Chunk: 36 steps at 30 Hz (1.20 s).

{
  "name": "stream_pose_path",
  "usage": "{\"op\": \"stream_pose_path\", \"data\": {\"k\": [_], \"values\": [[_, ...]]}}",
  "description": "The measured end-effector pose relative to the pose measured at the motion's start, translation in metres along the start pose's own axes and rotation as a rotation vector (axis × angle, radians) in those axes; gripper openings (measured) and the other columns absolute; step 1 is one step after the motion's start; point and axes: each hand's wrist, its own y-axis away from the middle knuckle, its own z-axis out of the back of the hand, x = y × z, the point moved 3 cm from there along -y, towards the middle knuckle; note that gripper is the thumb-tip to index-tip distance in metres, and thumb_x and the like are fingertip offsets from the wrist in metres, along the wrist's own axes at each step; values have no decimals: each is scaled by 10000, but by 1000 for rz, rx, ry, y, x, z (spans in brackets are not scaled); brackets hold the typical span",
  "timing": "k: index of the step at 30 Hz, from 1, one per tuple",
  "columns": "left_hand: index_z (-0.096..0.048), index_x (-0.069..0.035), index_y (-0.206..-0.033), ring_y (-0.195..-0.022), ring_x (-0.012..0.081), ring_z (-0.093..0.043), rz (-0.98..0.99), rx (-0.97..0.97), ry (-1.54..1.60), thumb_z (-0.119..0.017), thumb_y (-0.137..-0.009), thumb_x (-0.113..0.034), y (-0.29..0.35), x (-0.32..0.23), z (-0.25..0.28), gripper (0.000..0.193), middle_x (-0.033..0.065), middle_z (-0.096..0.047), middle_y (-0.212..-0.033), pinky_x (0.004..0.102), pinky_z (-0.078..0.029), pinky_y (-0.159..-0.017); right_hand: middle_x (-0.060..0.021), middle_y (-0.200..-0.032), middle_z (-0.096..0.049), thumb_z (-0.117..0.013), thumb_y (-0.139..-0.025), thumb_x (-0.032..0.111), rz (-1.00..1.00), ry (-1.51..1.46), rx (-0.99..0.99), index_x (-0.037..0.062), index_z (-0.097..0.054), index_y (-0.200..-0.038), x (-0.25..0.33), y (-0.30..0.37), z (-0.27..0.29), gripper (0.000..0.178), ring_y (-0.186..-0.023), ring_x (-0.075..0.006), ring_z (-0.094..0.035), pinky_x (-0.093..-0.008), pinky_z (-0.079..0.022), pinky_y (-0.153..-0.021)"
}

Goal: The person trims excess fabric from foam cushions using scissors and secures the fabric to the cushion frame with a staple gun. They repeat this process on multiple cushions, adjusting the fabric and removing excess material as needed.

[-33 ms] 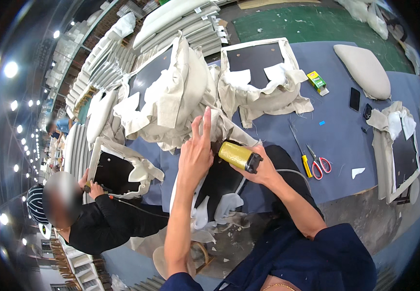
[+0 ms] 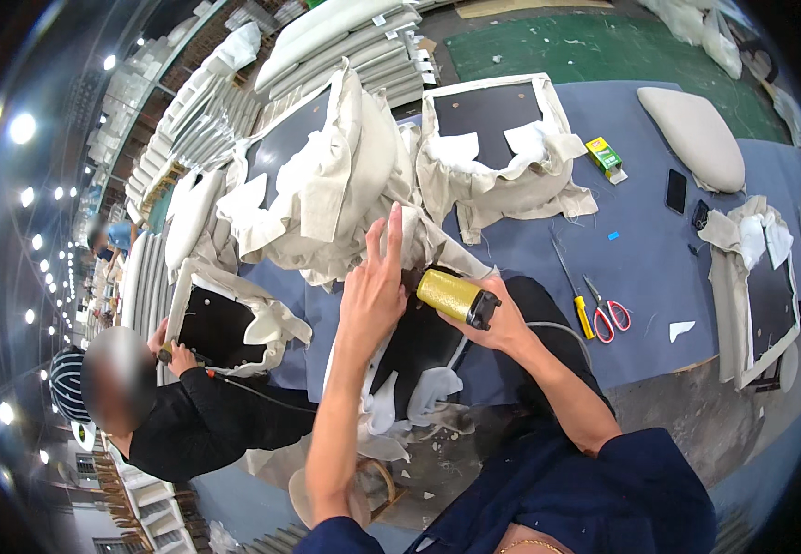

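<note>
My right hand (image 2: 493,323) is closed around a yellow and black staple gun (image 2: 451,295), its nose toward the seat cushion in front of me. My left hand (image 2: 373,300) has two fingers stretched up and apart, resting against the beige fabric, its thumb close to the gun's nose. The cushion's dark underside (image 2: 410,360) shows between my forearms, with loose white padding (image 2: 433,392) at its near end. What lies under my left palm is hidden. A large half-covered chair cushion (image 2: 354,175) stands just beyond my hands.
On the blue-grey table (image 2: 530,249) lie red-handled scissors (image 2: 611,319), a yellow-handled screwdriver (image 2: 583,314), a phone (image 2: 676,191) and a green-yellow box (image 2: 606,159). More cushions (image 2: 761,286) surround me. An air hose (image 2: 562,332) curves by my right arm. A co-worker (image 2: 188,415) works at left.
</note>
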Motion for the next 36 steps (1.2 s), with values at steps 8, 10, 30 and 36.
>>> {"op": "stream_pose_path", "data": {"k": [8,10,30,36], "values": [[-489,25,-1462,-1374,277,-501,482,332,1056,-579,-1042,-377,-13,85,-12,589,169,-525,-1493,368,-372,-1148,-134,-896,-757,-808,-858,224,-43,-153,-132,20,-743,-1063,45,6,9,296,-799,-255,-715,-354,-535,-787],[-502,17,-1457,-1289,262,-538,392,251,915,-467,-1084,-449,-10,93,-40,599,123,-598,-1407,362,-399,-1103,-121,-927,-762,-810,-863,216,13,-71,-157,22,-744,-1070,43,6,3,291,-829,-237,-722,-347,-540,-801],[-272,-86,-1567,-754,455,-685,148,-46,-101,-649,-962,-160,43,27,-5,716,264,-523,-1303,511,-571,-676,-119,-903,-715,-860,-828,317,21,224,-132,34,-741,-1040,3,-2,-24,373,-871,-311,-665,-404,-523,-854],[-174,-102,-1605,-745,422,-691,115,7,-136,-709,-853,-56,45,22,-8,925,271,-477,-1361,489,-583,-677,-124,-895,-711,-893,-791,315,66,182,-150,35,-745,-1011,1,16,-31,385,-859,-304,-666,-396,-525,-821]]}}
